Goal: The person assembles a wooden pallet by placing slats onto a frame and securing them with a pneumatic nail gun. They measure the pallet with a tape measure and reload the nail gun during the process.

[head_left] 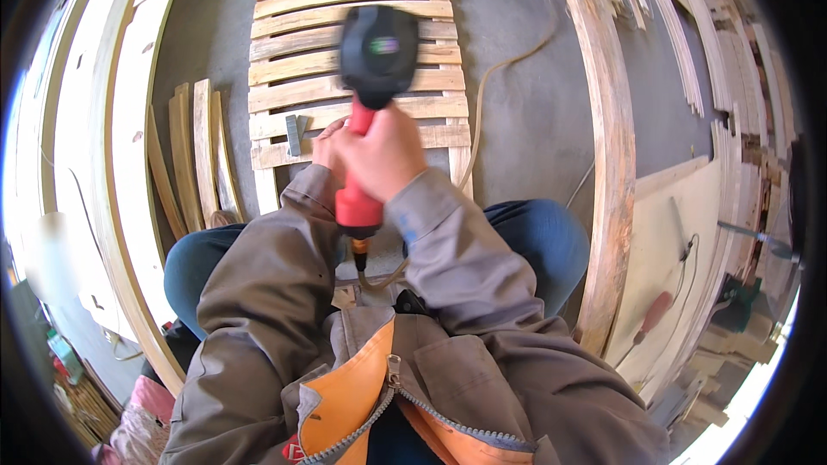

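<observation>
My right hand is wrapped round the red handle of an air nail gun. The gun's black head is smeared by motion and hangs over a slatted wooden panel. From the lower end of the handle a hose runs down toward my lap. My left hand is low beside the gun, by the nearest slat, mostly hidden behind my right hand, so its grip does not show. Next to it on the near slats lies a small grey strip, which looks like joined nails or staples.
Long planks run along the left, with several short wood pieces beside them. On the right stands a thick beam; beyond it, a red-handled tool lies on a board. A hose curves across the grey floor.
</observation>
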